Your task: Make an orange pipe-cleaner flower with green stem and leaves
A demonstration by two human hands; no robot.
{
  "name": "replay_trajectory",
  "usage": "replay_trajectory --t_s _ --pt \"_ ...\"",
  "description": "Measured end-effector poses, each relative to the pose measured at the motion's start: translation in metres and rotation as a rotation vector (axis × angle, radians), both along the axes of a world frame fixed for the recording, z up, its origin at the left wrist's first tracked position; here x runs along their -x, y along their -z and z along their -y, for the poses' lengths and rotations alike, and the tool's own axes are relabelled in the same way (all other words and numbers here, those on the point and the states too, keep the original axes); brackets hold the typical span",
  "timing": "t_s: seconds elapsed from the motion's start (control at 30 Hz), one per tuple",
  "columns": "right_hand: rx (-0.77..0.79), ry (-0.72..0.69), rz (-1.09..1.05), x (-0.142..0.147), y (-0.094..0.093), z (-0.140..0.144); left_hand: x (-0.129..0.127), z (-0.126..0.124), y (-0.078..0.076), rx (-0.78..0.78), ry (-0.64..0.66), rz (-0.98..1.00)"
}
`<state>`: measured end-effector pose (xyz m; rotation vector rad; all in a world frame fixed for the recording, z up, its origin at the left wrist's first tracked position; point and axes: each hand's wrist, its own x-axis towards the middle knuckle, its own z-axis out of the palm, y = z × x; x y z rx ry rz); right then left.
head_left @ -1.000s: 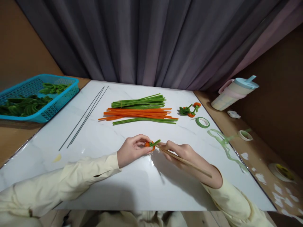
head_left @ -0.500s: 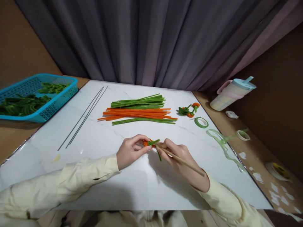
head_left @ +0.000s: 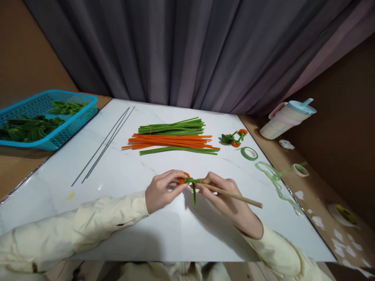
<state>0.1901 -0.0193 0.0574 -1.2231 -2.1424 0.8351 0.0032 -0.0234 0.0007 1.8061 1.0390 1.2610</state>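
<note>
My left hand [head_left: 162,190] pinches a small orange pipe-cleaner coil [head_left: 183,180] just above the white board [head_left: 125,171]. A green pipe cleaner [head_left: 193,186] wraps around it, one end hanging down. My right hand [head_left: 225,195] holds a thin wooden stick [head_left: 234,195] whose tip meets the coil, with its fingers also on the green pipe cleaner. Both hands sit close together at the board's near middle.
Bundles of green pipe cleaners [head_left: 172,127] and orange pipe cleaners [head_left: 170,140] lie behind the hands, thin grey wires [head_left: 102,146] to the left. Finished orange-green pieces [head_left: 234,137], a green tape roll [head_left: 249,153] and loose tape [head_left: 277,181] lie right. A blue basket [head_left: 43,119] and a lidded cup [head_left: 287,117] flank the board.
The green pipe cleaner's free end has swung from pointing up-right to hanging down. The stick's far end has risen toward level as my right hand turned.
</note>
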Motion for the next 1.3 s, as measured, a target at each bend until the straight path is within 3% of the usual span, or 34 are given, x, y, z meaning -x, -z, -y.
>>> replay_trajectory --t_s 0.17,0.37,0.53,0.63,0.77,0.93,1.17,1.3 --pt "-0.115 -0.124 0.046 -0.006 0.0 -0.001 -0.001 -0.001 0.0 0.116 0.004 0.044" --pt "-0.39 -0.436 0.23 -0.018 0.006 -0.012 -0.002 -0.004 -0.003 0.226 0.045 0.093" --pt "-0.602 -0.484 0.283 -0.019 0.019 -0.02 -0.001 -0.004 -0.005 0.257 0.061 0.104" --pt "-0.577 -0.453 0.249 -0.015 0.02 -0.017 -0.001 -0.003 -0.003 0.232 0.054 0.095" --pt "-0.42 -0.358 0.185 -0.011 0.013 -0.009 0.0 -0.003 -0.001 0.177 0.046 0.06" --pt "-0.246 -0.341 0.198 -0.013 0.002 -0.006 -0.001 -0.002 -0.002 0.172 0.034 0.066" --pt "-0.331 -0.408 0.277 -0.014 0.002 -0.01 0.0 -0.002 -0.003 0.183 0.049 0.064" --pt "-0.309 -0.327 0.219 -0.01 0.008 -0.006 0.001 -0.003 -0.001 0.168 0.039 0.056"
